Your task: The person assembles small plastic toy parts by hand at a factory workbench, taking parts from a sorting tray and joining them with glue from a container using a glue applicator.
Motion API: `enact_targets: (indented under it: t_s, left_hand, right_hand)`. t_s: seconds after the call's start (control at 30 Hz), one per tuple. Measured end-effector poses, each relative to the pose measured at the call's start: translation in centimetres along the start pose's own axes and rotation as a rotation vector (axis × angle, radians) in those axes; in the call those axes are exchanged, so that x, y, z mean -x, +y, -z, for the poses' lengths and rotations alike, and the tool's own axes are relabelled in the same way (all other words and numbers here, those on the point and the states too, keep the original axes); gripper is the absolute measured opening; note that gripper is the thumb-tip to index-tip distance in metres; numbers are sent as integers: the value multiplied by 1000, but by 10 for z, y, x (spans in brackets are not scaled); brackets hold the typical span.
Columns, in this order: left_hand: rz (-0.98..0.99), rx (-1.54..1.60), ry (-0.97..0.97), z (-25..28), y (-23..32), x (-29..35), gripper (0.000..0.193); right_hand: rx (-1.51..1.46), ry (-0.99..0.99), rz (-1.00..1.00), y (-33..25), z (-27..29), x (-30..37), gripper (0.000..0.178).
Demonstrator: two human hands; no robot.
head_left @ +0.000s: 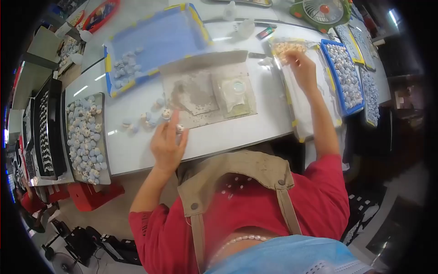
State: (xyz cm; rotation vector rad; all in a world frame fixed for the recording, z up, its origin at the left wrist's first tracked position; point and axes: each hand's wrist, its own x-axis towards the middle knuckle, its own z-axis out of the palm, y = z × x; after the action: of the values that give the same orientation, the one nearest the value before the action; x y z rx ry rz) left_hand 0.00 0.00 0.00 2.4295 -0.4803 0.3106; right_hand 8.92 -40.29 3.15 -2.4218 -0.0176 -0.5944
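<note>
My left hand [166,145] is near the table's front edge, with a small round white figurine with dark spots [180,129] pinched between thumb and fingers. Just beyond it lie several similar blue-and-white figurines [148,119] on the table. Over at the right, my right hand [301,68] reaches to a pile of tiny peach-coloured pieces [288,47] at the far end of a white-lined tray [310,105]. Its fingers are drawn together; what they hold, if anything, is too small to make out. In front of me lies a stained cardboard sheet [182,121] bearing a small clear dish [238,87].
A blue-lined tray [159,41] with yellow tape holds some blue pieces at the back. Full trays of figurines stand at left [107,164] and right [360,98]. A green fan [321,11], a bottle [229,11] and a small green-and-red item [266,32] are farther back.
</note>
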Motion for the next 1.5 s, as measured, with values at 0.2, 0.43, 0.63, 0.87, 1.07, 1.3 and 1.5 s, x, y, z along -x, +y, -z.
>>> enact_targets:
  t_s: [0.2, 0.43, 0.63, 0.87, 1.07, 1.3, 1.5]
  left_hand:
    - [-256, -222, 129, 22, -22, -28, 34]
    - [137, -164, 71, 42, -117, -172, 16]
    - [21, -354, -236, 12, -158, -248, 19]
    - [-70, -439, -43, -1, -151, -226, 18]
    - [315, 753, -46, 35, -76, -150, 18]
    - [602, 1475, -406, 9, 2, -30, 20]
    - [732, 1732, -460, -14, 23, -3, 18]
  right_hand:
    - [232, -120, 4, 37, -6, 0, 9]
    - [175, -216, -220, 26, 0, 12, 21]
    - [-4, -121, -99, 13, 11, 21, 24]
    - [-562, -330, -324, -69, 16, 43, 25]
    - [-596, -505, -272, -116, -9, 35, 24]
    - [-166, -630, -50, -130, 2, 20, 23]
    - [-207, -647, -94, -131, 1, 15, 26]
